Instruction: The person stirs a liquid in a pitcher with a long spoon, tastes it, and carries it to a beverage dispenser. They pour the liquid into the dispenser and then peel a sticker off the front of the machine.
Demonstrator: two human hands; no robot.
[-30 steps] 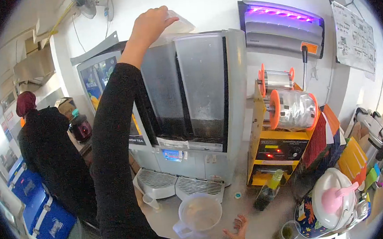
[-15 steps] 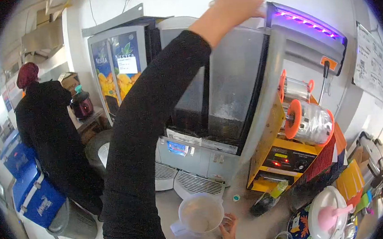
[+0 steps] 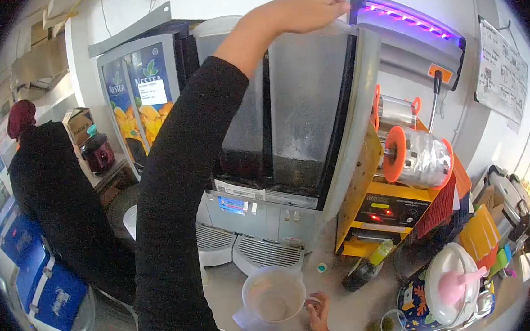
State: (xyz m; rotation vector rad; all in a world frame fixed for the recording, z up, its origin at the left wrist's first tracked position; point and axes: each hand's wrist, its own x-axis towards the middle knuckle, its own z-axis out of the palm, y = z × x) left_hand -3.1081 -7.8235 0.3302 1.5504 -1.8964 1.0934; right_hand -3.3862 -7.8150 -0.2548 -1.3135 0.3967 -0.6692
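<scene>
My left hand (image 3: pixel 305 10) is up at the top of the drink dispenser (image 3: pixel 291 101), fingers curled over the front edge of its lid (image 3: pixel 335 28), gripping it where the right-hand tank meets the top. The black sleeve (image 3: pixel 180 191) runs across the middle of my view and hides part of the left tank. My right hand (image 3: pixel 316 307) is low on the counter (image 3: pixel 351 311), fingers resting against the side of a white jug (image 3: pixel 273 294); I cannot tell whether it truly grips the jug or only touches it. The jug stands upright just in front of the dispenser's drip trays (image 3: pixel 265 252), and looks nearly empty inside. Right of the dispenser sits a yellow sealing machine (image 3: pixel 392 205) with a roll of film, a dark bottle (image 3: pixel 365 268) just before it. Far left, another person in black (image 3: pixel 62 200) stands beside blue coolers (image 3: pixel 44 288).
</scene>
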